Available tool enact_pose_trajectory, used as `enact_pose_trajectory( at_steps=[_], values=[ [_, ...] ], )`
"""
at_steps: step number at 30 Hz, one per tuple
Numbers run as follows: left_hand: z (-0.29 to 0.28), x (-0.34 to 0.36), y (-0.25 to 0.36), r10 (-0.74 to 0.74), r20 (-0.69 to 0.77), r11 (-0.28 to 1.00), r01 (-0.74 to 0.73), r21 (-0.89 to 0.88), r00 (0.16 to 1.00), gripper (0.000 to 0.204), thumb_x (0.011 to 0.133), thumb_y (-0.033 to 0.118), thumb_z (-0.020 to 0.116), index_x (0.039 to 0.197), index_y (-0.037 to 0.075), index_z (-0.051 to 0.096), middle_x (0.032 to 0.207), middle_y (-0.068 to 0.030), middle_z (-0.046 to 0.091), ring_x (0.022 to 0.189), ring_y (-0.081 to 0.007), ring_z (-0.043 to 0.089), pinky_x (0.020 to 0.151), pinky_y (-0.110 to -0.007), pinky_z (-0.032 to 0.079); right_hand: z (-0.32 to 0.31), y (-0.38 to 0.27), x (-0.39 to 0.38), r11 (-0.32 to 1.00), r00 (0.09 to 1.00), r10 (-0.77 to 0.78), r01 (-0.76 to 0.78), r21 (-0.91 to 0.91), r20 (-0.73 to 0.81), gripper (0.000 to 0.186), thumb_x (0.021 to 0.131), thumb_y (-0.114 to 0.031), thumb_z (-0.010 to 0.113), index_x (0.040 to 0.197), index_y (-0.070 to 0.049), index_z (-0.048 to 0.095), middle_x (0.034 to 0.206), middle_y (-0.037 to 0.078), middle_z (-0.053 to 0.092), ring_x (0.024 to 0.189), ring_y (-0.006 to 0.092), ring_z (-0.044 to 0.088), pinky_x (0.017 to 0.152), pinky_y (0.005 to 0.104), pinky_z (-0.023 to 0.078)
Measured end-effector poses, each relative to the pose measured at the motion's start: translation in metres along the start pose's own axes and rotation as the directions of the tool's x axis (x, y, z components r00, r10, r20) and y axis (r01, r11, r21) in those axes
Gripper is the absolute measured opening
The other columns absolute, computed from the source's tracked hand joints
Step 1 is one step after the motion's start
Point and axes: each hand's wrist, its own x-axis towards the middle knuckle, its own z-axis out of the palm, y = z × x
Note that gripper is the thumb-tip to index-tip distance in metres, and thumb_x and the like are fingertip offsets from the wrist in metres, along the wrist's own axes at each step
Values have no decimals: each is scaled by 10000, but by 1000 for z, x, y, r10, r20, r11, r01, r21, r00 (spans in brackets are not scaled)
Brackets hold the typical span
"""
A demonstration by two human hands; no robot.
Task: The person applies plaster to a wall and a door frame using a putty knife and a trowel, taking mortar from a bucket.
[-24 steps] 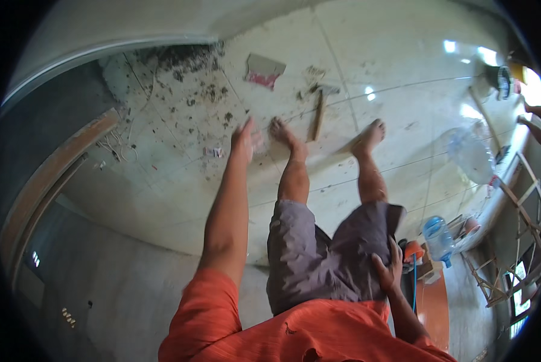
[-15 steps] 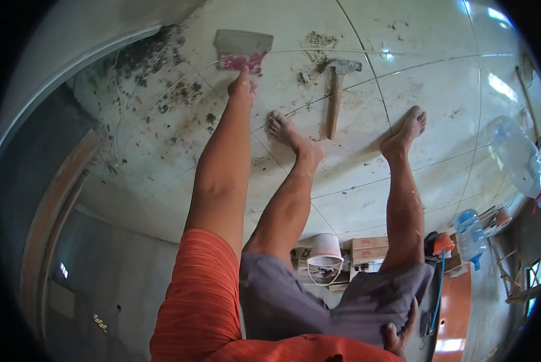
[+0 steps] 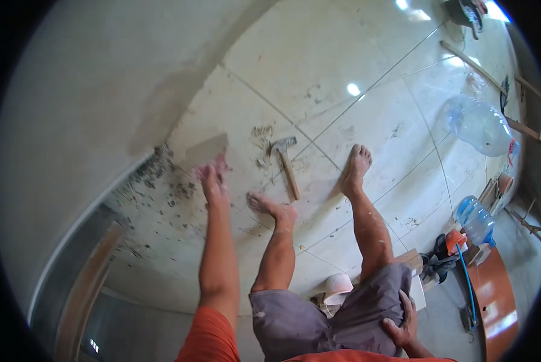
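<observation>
My left hand (image 3: pixel 215 181) reaches to the floor on the left, closed on the pink-marked edge of a flat grey piece (image 3: pixel 203 146). A hammer with a wooden handle (image 3: pixel 287 172) lies to its right, between my bare left foot (image 3: pixel 263 202) and right foot (image 3: pixel 358 166). My right hand (image 3: pixel 403 323) rests open on the right leg of my grey shorts, thumb apart from the fingers. Dark crumbs and debris (image 3: pixel 155 169) are scattered beside my left hand, along the wall's foot.
Large water bottles (image 3: pixel 475 123) lie on the right with wooden strips (image 3: pixel 466 60). A white bucket (image 3: pixel 337 286), an orange container (image 3: pixel 454 241) and an orange-brown board (image 3: pixel 490 289) are low at right. A pale wall (image 3: pixel 77 108) and a brown frame (image 3: pixel 89 289) line the left.
My left hand has reached forward to the grey piece and taken hold of it. The view has swung, bringing more of the left wall in. My right hand stays on my thigh.
</observation>
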Motion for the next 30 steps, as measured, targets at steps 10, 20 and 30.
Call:
enact_pose_trajectory(
  at_steps=[10, 20, 30],
  values=[
    [314, -319, -26, -459, 252, 888, 439, 135, 852, 459, 951, -4, 664, 1368, 136, 532, 1246, -36, 644, 1101, -198, 661, 956, -366, 571, -67, -98, 115, 816, 874, -424, 483, 318, -237, 911, 841, -429, 783, 1551, -26, 380, 1532, 235, 423, 1422, 376, 398, 1173, 464, 322],
    [540, -384, -11, -606, 284, 795, 546, 265, 743, 307, 1024, 161, 601, 1300, 28, 607, 1242, -63, 669, 1131, -192, 644, 1005, -327, 513, -168, -246, 214, 68, 979, -115, 174, 982, -166, 445, 946, -306, 694, 1232, 25, 611, 1126, 119, 642, 984, 225, 612, 872, 363, 483],
    [604, -334, 88, -786, 553, -165, -956, 243, 277, 369, 1003, 344, 602, 1259, 87, 670, 1287, -116, 664, 1333, -315, 530, 1198, -470, 301, -358, -337, 343, -239, 969, 3, 241, 941, -247, 244, 877, -43, 714, 1113, -49, 654, 949, 77, 702, 900, 184, 673, 859, 413, 571]
  ],
)
